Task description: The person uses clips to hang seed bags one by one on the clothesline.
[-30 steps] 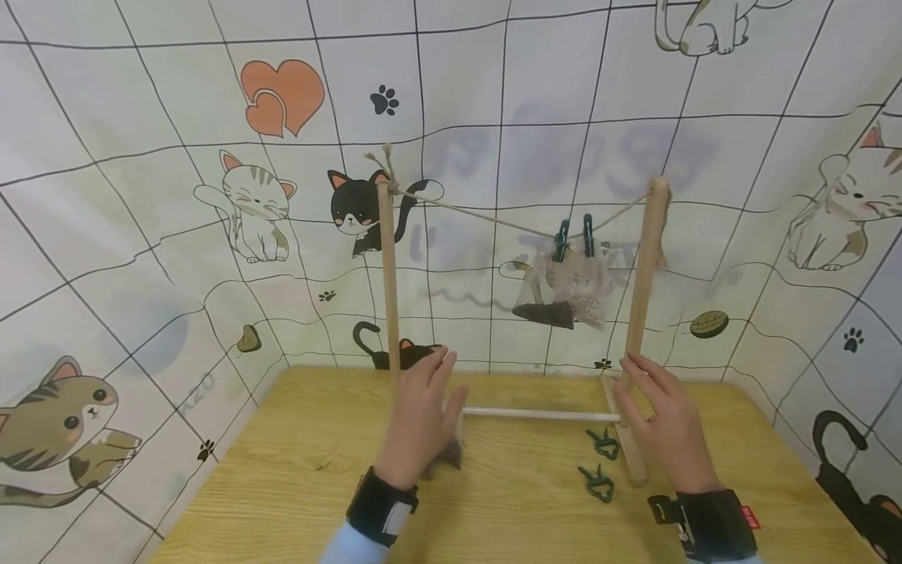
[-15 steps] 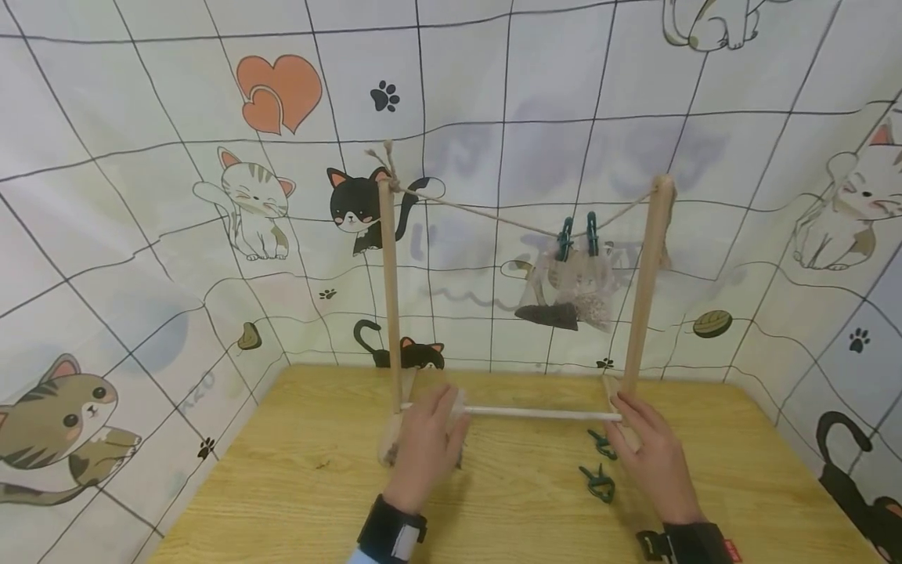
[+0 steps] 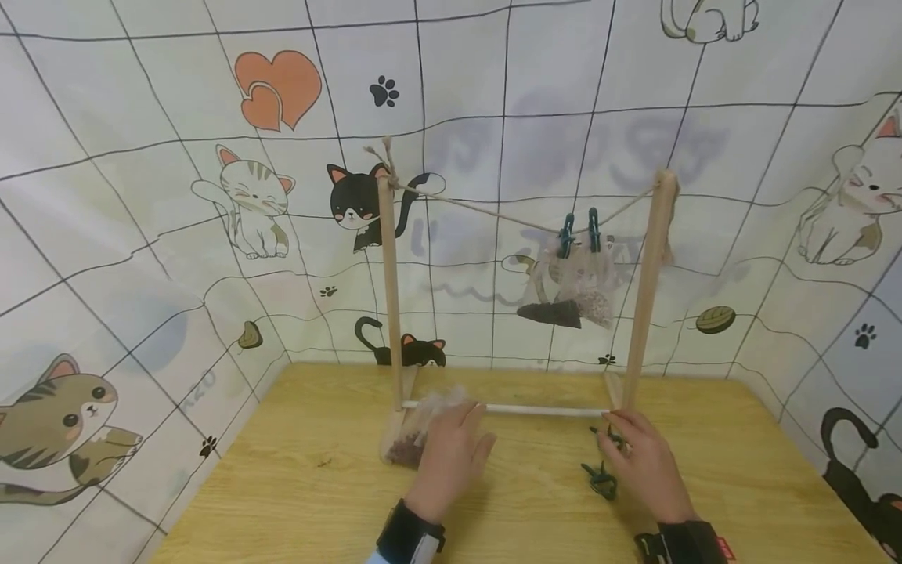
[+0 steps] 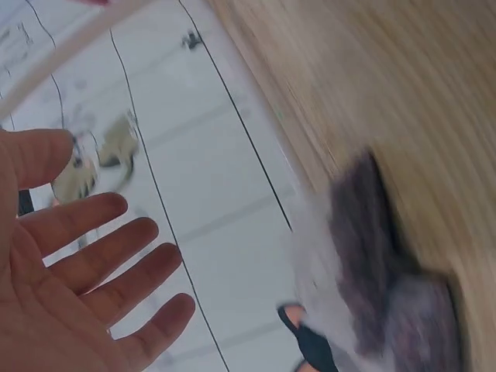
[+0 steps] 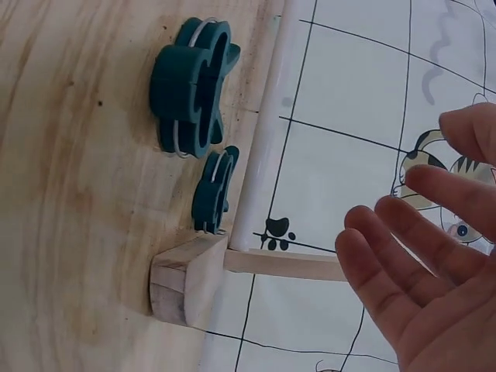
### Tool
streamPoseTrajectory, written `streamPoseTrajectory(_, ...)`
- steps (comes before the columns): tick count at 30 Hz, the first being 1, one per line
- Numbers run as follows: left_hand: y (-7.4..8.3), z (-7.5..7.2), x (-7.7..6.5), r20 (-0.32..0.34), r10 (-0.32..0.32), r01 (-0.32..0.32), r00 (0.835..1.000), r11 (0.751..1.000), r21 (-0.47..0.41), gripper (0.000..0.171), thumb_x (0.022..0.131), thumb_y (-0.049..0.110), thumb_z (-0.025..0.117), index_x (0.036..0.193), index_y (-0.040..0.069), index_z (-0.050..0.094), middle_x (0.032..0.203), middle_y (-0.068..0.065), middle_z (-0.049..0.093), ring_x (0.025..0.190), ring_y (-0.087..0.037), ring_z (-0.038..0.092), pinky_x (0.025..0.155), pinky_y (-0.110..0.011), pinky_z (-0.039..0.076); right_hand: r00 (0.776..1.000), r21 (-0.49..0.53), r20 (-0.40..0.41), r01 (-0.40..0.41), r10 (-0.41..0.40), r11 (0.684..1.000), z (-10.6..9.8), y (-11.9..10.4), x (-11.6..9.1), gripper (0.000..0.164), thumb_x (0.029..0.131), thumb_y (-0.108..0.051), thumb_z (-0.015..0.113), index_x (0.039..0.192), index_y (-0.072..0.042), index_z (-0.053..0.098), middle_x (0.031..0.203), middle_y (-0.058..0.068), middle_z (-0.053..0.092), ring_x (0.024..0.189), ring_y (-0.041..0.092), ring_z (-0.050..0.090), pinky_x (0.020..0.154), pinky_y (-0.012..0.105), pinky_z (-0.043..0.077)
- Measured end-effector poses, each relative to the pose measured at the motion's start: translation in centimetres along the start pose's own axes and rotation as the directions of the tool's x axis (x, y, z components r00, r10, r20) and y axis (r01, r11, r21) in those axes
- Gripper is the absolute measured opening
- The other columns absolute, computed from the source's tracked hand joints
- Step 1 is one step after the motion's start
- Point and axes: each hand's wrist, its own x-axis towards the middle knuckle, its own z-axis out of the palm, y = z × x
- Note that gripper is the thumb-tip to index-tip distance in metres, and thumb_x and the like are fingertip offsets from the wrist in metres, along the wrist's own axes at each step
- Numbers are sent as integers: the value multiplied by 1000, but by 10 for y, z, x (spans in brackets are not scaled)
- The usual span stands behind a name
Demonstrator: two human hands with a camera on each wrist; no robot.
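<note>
My left hand (image 3: 451, 458) is over the tabletop, fingers extended, beside a clear plastic bag with dark reddish contents (image 3: 405, 448). That bag (image 4: 364, 256) sits apart from the open palm in the left wrist view. My right hand (image 3: 647, 466) hovers by the foot of the right post, its fingers loosely bent and holding nothing. Close to it on the table lie two green spring clips (image 5: 182, 89), one partly behind the fingers in the head view. Two more green clips (image 3: 566, 235) pinch clear bags (image 3: 550, 313) on a sagging string (image 3: 486, 212).
The wooden frame has a left post (image 3: 391, 298), a right post (image 3: 644, 305) and a white rod (image 3: 543, 410) joining them low down. A wooden foot (image 5: 186, 279) supports the right side. Behind the table (image 3: 282, 454) hangs a cat-printed sheet (image 3: 465, 78).
Both hands have come down from beside the posts. The left has also shifted right, uncovering the bag on the table; the right is now by the loose clips.
</note>
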Motion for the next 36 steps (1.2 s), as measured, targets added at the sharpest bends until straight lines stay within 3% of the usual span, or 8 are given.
streamPoseTrajectory(3, 17, 4, 2, 60, 33, -34, 998, 999, 27, 38, 95, 21, 75, 125, 0, 69, 125, -18, 69, 114, -33, 66, 96, -56, 52, 990, -14, 118, -73, 74, 997, 0, -1, 0, 31, 88, -4, 79, 117, 5, 73, 112, 22, 66, 77, 25, 66, 56, 29, 52)
streamPoseTrajectory(6, 32, 10, 2, 97, 62, -68, 993, 996, 56, 37, 96, 25, 75, 125, 4, 70, 124, -12, 70, 114, -29, 67, 94, -52, 53, 961, -19, 239, -137, 137, 990, 1, -1, 0, 26, 89, -6, 77, 113, 5, 75, 113, 27, 64, 82, 29, 69, 60, 31, 55)
streamPoseTrajectory(9, 45, 18, 1, 141, 91, -106, 986, 989, 103, 36, 97, 31, 74, 124, 9, 70, 123, -8, 70, 113, -24, 67, 92, -46, 54, 916, -32, 351, -193, 192, 981, 2, -2, 1, 22, 89, -7, 74, 108, 3, 76, 113, 30, 65, 86, 31, 69, 63, 38, 57)
streamPoseTrajectory(13, 59, 29, -2, 216, 111, -147, 970, 977, 156, 35, 99, 38, 70, 125, 14, 71, 125, -4, 70, 116, -19, 66, 94, -40, 54, 856, -85, 453, -235, 248, 968, 6, -2, 1, 16, 89, -11, 75, 102, -1, 76, 100, 19, 67, 76, 19, 60, 61, 35, 51)
streamPoseTrajectory(15, 64, 33, -3, 251, 117, -160, 961, 974, 160, 34, 100, 39, 69, 124, 16, 71, 126, -3, 70, 117, -17, 65, 95, -39, 53, 842, -110, 472, -238, 262, 965, 8, -1, 1, 13, 87, -13, 78, 97, -4, 76, 92, 11, 64, 74, 17, 56, 61, 34, 48)
streamPoseTrajectory(23, 78, 37, -5, 306, 150, -211, 940, 961, 177, 22, 98, 40, 70, 109, 21, 72, 118, 4, 71, 109, -13, 66, 90, -35, 53, 816, -181, 510, -206, 271, 962, 14, 1, -2, 14, 80, -14, 83, 81, -12, 69, 80, 0, 58, 75, 17, 50, 66, 37, 45)
streamPoseTrajectory(28, 80, 40, -8, 328, 163, -227, 931, 959, 169, 22, 99, 40, 68, 110, 21, 74, 121, 4, 71, 111, -13, 65, 92, -36, 53, 818, -211, 499, -204, 285, 956, 16, -1, -4, 24, 78, -15, 83, 70, -13, 59, 74, -1, 53, 69, 17, 47, 62, 35, 41)
streamPoseTrajectory(36, 77, 43, -10, 318, 158, -214, 935, 966, 148, 20, 100, 36, 68, 111, 21, 73, 121, 2, 70, 113, -14, 64, 93, -36, 52, 798, -248, 491, -257, 350, 934, 15, -4, -2, 28, 79, -17, 81, 65, -12, 57, 67, -2, 53, 61, 17, 47, 55, 32, 38)
